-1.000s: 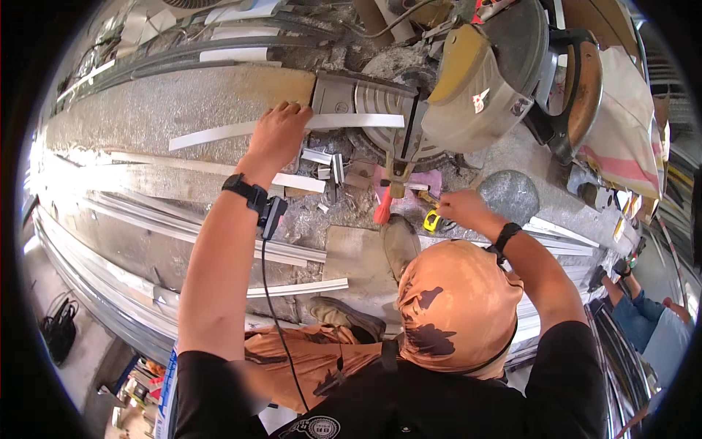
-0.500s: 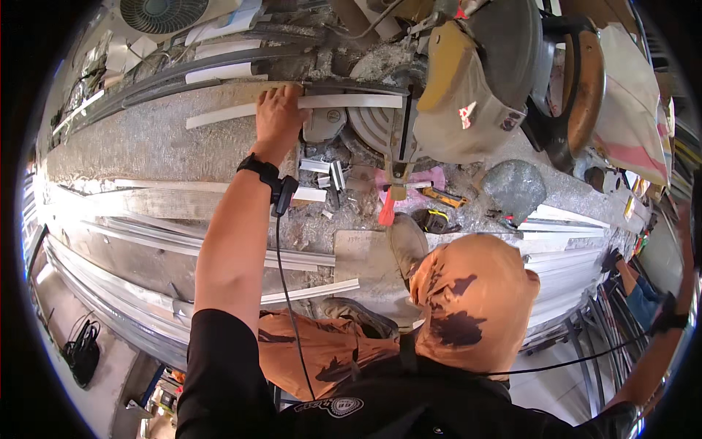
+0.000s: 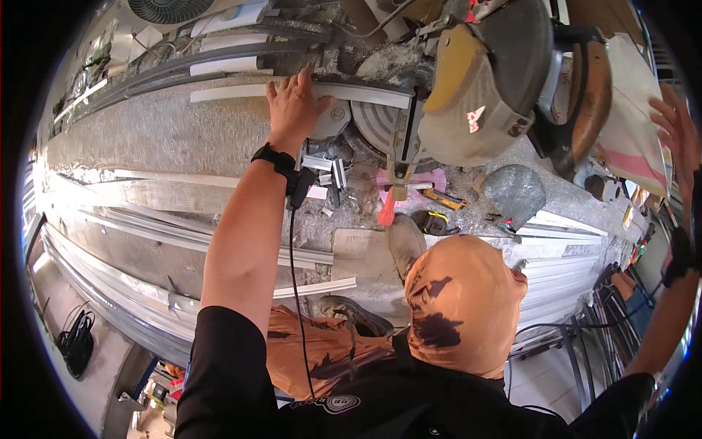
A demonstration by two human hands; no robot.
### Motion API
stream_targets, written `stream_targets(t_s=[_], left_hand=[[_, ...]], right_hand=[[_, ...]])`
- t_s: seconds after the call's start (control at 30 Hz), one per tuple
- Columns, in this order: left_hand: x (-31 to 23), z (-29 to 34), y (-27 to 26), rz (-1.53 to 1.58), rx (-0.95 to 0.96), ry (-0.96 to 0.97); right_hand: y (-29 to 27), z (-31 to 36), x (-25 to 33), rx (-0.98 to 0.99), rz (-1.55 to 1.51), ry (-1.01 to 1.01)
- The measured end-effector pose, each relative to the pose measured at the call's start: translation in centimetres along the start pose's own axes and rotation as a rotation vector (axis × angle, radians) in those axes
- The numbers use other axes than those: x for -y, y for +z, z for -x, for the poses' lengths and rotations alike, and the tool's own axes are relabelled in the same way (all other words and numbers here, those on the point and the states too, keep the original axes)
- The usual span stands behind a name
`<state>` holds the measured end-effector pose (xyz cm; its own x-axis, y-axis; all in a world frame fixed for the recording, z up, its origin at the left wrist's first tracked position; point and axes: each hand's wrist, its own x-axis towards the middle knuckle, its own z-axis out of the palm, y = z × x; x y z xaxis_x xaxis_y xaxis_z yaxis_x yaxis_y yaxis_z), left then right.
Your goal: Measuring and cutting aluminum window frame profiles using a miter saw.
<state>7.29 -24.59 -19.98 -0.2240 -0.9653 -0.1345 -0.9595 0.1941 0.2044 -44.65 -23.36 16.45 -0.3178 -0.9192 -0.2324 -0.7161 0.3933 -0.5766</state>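
A long white profile strip [image 3: 369, 95] lies across the round slotted base [image 3: 373, 128] of a miter saw, along its fence. My left hand [image 3: 295, 110] rests over this strip left of the saw slot, fingers stretched out and thumb spread. To the right, the saw head rises with a grey and yellow blade guard [image 3: 461, 95] and a brown handle [image 3: 591, 102]. My right hand [image 3: 674, 132] is raised at the far right, fingers apart and nothing visible in it, beside a pale sheet with a pink stripe [image 3: 632, 110]. A dark band and cable are on my left wrist.
Short white offcuts [image 3: 318, 164] lie below the saw base, near a yellow-black utility knife [image 3: 444, 199] and a tape measure [image 3: 434, 222]. Long white profiles [image 3: 117, 274] fill the left side; more [image 3: 559, 274] are stacked at the right. A fan [image 3: 170, 9] is at the back left.
My right hand has risen from the lower right to beside the pale sheet. My left fingers have straightened and spread, and the strip has shifted slightly right and closer to the fence.
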Motion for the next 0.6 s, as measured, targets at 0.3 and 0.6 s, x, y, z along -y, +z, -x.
stream_targets(t_s=[0.3,0.6], left_hand=[[-0.2,0.2,2.5,0.057,-0.148,-0.083],[-0.2,-0.1,2.9,-0.009,-0.239,-0.035]], right_hand=[[12.2,-4.7,1.6,0.421,-0.818,0.261],[16.9,2.2,5.9,0.068,-0.635,0.423]])
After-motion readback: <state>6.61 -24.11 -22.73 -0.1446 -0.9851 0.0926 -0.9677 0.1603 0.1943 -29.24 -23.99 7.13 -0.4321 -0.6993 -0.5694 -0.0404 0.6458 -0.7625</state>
